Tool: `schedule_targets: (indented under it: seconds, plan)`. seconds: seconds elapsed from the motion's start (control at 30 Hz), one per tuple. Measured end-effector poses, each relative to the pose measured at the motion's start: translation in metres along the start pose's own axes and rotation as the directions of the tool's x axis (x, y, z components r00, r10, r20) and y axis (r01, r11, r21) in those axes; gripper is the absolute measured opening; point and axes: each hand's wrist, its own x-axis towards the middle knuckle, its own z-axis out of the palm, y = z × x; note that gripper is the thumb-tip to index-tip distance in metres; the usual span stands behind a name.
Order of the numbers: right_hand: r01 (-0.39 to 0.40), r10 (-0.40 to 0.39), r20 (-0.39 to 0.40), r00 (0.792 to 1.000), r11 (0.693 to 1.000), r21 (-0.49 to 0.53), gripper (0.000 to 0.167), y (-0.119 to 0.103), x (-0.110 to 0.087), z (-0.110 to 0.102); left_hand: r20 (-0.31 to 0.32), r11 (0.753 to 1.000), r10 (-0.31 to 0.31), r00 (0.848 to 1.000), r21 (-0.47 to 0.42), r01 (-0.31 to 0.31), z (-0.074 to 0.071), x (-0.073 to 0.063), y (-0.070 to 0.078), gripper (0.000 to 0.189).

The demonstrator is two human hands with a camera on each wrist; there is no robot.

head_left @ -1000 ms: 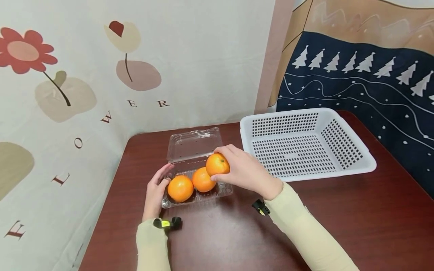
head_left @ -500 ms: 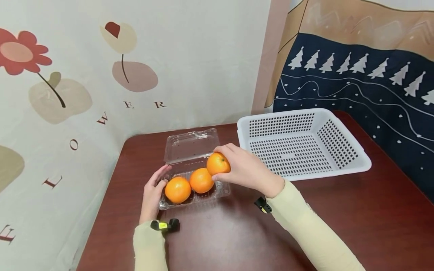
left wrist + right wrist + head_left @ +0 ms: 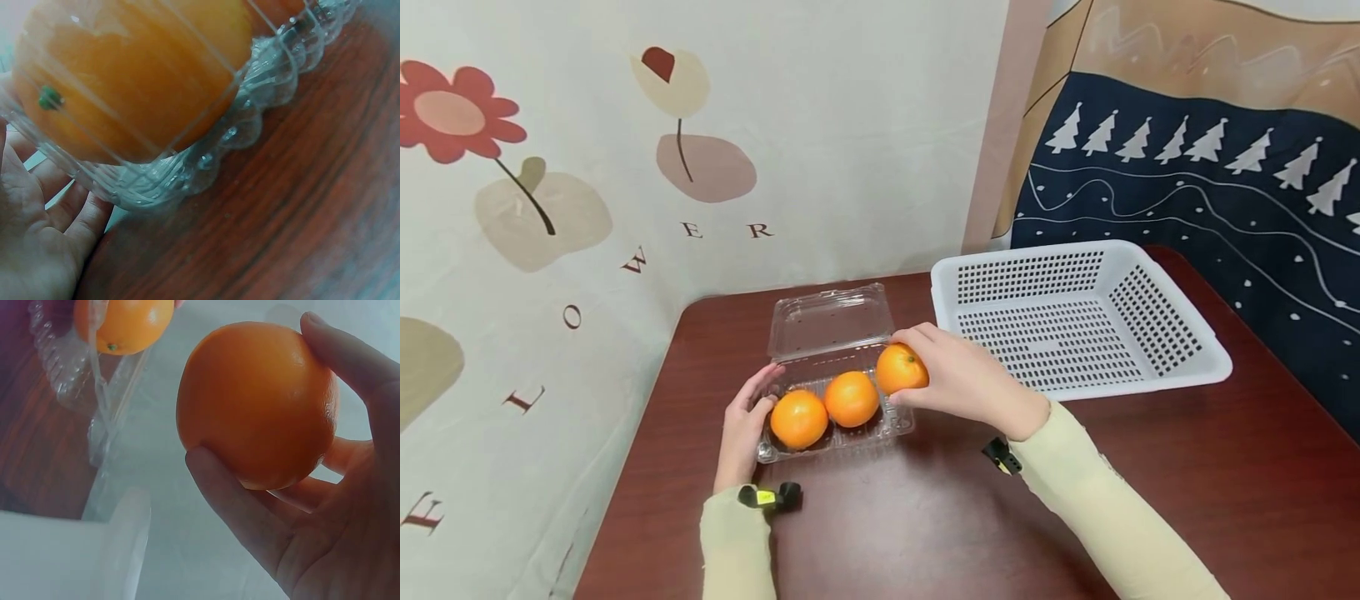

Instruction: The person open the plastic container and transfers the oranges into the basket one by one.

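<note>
My right hand (image 3: 958, 375) holds an orange (image 3: 901, 369) between thumb and fingers, raised over the right end of a clear plastic clamshell box (image 3: 891, 421). In the right wrist view this orange (image 3: 256, 406) is off any surface, with the box beyond it. Two more oranges sit side by side in the box, a left one (image 3: 799, 419) and a middle one (image 3: 852, 399). My left hand (image 3: 747, 425) grips the box's left end, thumb at the rim and fingers toward the back corner. The left wrist view shows its fingers (image 3: 84, 219) against the plastic wall, partly hidden.
A white perforated plastic basket (image 3: 1195, 375) stands at the back right, close to my right hand. The box's lid (image 3: 831, 321) lies folded back toward the wall. Dark red-brown tabletop (image 3: 880, 533) spreads in front; a printed cloth (image 3: 850, 167) hangs behind.
The orange in my right hand has moved a little to the right, away from the middle orange. My left hand and the box stay put; the camera swayed slightly.
</note>
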Motion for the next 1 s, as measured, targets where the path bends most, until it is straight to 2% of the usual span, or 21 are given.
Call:
schedule_targets:
  seconds: [0.33, 1.0]
  plan:
    - [0.021, -0.020, 0.020, 1.000, 0.999, -0.035, 0.061, 0.005, -0.004, -0.006, -0.002, 1.000, -0.004, 1.000, -0.009, 0.004, 0.001, 0.000, 0.001, 0.044]
    - [0.035, -0.034, 0.092, 0.995, 0.999, -0.012, 0.062, 0.003, 0.004, -0.012, -0.005, 1.000, -0.003, 1.000, -0.015, 0.003, 0.001, 0.000, 0.002, 0.045]
